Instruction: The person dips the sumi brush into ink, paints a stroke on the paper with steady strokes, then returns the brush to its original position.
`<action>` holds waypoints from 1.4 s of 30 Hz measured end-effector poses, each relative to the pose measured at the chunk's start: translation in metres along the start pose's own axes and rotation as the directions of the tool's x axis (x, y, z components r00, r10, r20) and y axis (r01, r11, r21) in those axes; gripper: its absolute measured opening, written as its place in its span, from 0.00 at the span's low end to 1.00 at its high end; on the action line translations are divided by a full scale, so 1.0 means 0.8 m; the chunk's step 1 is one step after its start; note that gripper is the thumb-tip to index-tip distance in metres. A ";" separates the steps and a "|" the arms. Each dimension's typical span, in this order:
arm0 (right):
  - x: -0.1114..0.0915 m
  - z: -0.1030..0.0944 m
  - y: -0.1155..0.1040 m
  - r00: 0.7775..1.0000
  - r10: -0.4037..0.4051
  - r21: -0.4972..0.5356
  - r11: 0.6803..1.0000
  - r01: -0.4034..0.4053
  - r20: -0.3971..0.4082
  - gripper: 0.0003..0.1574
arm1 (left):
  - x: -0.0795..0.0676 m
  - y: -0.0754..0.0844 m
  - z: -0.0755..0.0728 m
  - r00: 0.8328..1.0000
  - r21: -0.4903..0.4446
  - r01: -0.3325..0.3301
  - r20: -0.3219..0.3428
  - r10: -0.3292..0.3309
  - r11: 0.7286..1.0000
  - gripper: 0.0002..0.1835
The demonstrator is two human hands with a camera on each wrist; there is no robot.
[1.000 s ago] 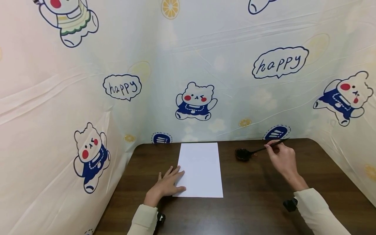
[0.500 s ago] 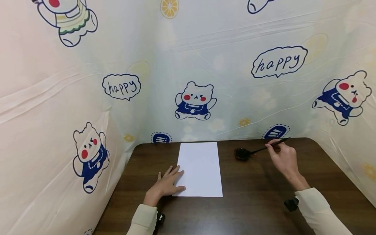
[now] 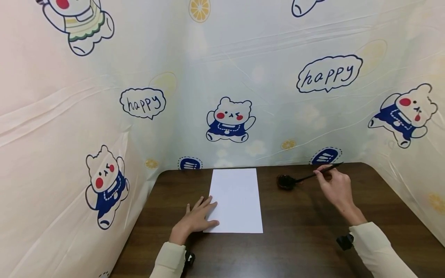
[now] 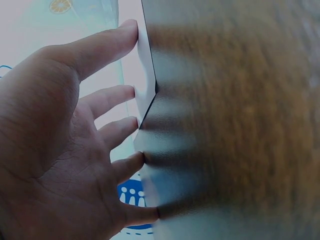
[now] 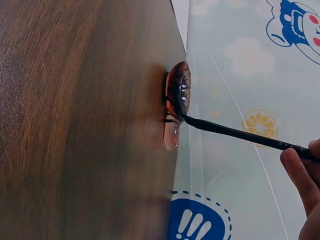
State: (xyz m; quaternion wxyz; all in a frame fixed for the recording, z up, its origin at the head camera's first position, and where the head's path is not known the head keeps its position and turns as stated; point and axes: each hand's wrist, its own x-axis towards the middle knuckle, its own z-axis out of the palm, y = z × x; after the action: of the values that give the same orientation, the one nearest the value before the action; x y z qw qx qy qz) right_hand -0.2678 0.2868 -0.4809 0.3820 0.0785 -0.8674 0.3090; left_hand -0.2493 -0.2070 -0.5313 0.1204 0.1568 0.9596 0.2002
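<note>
A white sheet of paper (image 3: 238, 200) lies on the brown table. My left hand (image 3: 196, 221) rests across its lower left edge with fingers spread; in the left wrist view the thumb (image 4: 107, 47) and nearby fingertips touch the paper, the others the wood. To the right of the paper, my right hand (image 3: 337, 191) pinches a thin black brush (image 3: 309, 177) by its upper handle. The brush slants down to the left, its tip at a small translucent brown dish (image 5: 172, 92) holding something dark. The tip itself is hidden in the dish.
The dark wood table (image 3: 292, 251) has rounded far corners. A pale curtain (image 3: 271, 77) printed with bears, oranges and "happy" bubbles stands behind it and along both sides. Each wrist wears a small black camera (image 3: 345, 242).
The view drifts very slightly. Both hands, the paper, the brush and the dish keep nearly the same places.
</note>
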 end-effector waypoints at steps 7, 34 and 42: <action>-0.001 -0.005 -0.002 1.000 -0.007 -0.008 1.000 0.007 -0.012 0.04 | 0.000 0.000 0.001 1.000 -0.005 -0.013 0.002 0.013 1.000 0.42; 0.015 -0.001 -0.020 0.995 -0.047 0.036 0.998 0.050 -0.084 0.06 | -0.003 -0.001 -0.002 1.000 -0.008 -0.008 0.007 0.008 1.000 0.41; 0.020 0.008 -0.029 0.995 -0.064 0.062 0.996 0.069 -0.076 0.04 | -0.003 -0.001 -0.004 1.000 -0.011 -0.018 0.006 0.018 1.000 0.41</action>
State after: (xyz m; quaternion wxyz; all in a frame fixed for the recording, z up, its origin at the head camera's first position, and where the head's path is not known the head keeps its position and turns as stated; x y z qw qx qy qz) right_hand -0.2740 0.2660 -0.4618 0.4212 0.1084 -0.8390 0.3269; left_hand -0.2480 -0.2097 -0.5284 0.1226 0.1656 0.9566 0.2060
